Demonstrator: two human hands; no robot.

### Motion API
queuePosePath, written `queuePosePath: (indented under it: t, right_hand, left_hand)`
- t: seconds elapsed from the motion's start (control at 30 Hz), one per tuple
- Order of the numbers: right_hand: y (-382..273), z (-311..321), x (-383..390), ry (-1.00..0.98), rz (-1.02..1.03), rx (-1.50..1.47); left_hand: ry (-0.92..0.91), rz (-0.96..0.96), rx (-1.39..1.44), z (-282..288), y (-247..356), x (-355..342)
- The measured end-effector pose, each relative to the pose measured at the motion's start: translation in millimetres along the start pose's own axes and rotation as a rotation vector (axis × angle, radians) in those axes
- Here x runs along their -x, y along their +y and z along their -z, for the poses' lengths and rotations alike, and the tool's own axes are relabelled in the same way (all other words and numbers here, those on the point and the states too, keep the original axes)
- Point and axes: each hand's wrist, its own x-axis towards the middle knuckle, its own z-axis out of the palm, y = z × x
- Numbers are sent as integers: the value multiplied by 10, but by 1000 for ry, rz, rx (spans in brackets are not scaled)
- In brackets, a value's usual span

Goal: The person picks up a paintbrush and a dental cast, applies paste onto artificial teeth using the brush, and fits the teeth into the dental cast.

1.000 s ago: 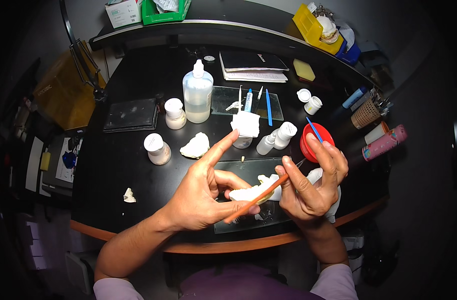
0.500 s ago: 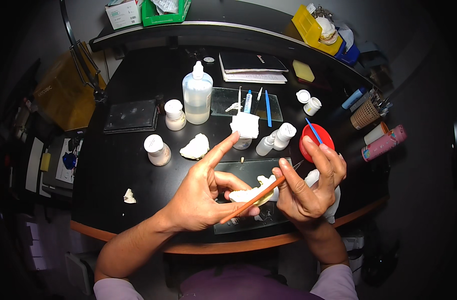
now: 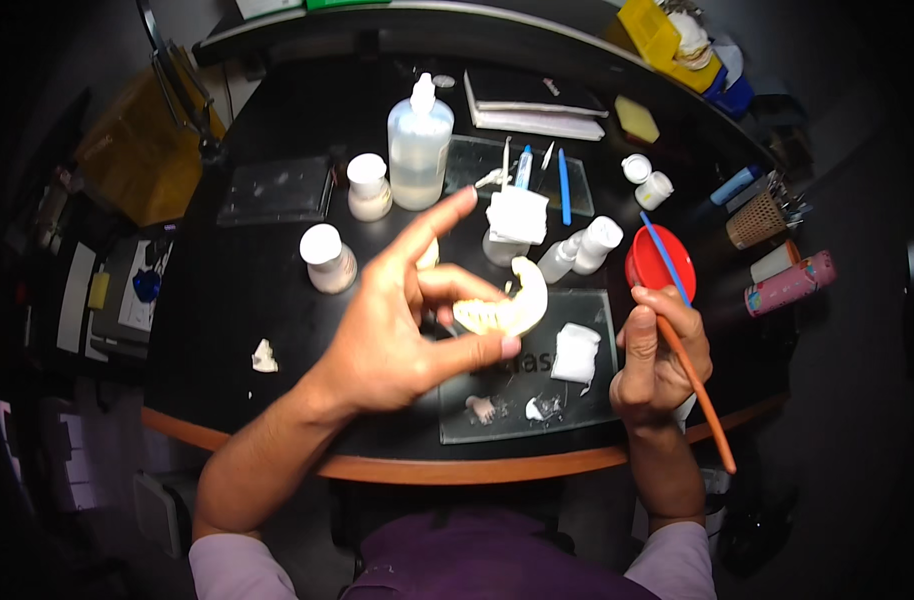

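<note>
Between the thumb and fingers of my left hand [image 3: 377, 335] is a pale cream, curved dental cast [image 3: 517, 310], raised above the glass plate [image 3: 507, 425]; its index finger points up and away. My right hand [image 3: 657, 370] is closed around an orange-handled brush [image 3: 701, 400] at the near edge of the red bowl [image 3: 685, 262]. The handle slants down to the right; the brush's tip is hard to make out beside the bowl. A blue stick [image 3: 663, 246] lies across the bowl. Folded white gauze [image 3: 577, 352] rests on the plate between my hands.
Beyond my hands stand a large clear squeeze bottle [image 3: 419, 150], white-capped jars [image 3: 329, 262], a gauze-topped jar [image 3: 515, 218] and small bottles [image 3: 589, 246]. A second glass plate [image 3: 467, 155] carries tools. A broken white piece [image 3: 264, 356] lies at left, a pen basket [image 3: 759, 222] at right.
My right hand has moved right, away from the cast to the red bowl, and the brush handle has swung from pointing lower left to lower right. My left hand has tilted the cast.
</note>
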Motion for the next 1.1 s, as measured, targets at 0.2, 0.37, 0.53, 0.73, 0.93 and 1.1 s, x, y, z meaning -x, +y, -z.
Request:
queuePosePath:
  t: [0.2, 0.37, 0.53, 0.73, 0.93, 1.1]
  right_hand:
    - [-116, -202, -63, -657, -36, -96]
    - [-70, -338, 110, -736, 77, -257]
    - [-31, -104, -130, -559, 67, -154]
    - [96, 260, -196, -672, -141, 71]
    - [-6, 226, -184, -619, -101, 91]
    - [108, 252, -239, -741, -142, 122]
  left_hand:
    - [274, -123, -69, 170, 73, -118]
    - [267, -148, -86, 170, 63, -107]
    - [255, -130, -99, 131, 88, -61]
    - [232, -112, -155, 136, 83, -42]
    - [309, -192, -127, 217, 219, -108]
    - [395, -233, -133, 338, 246, -102]
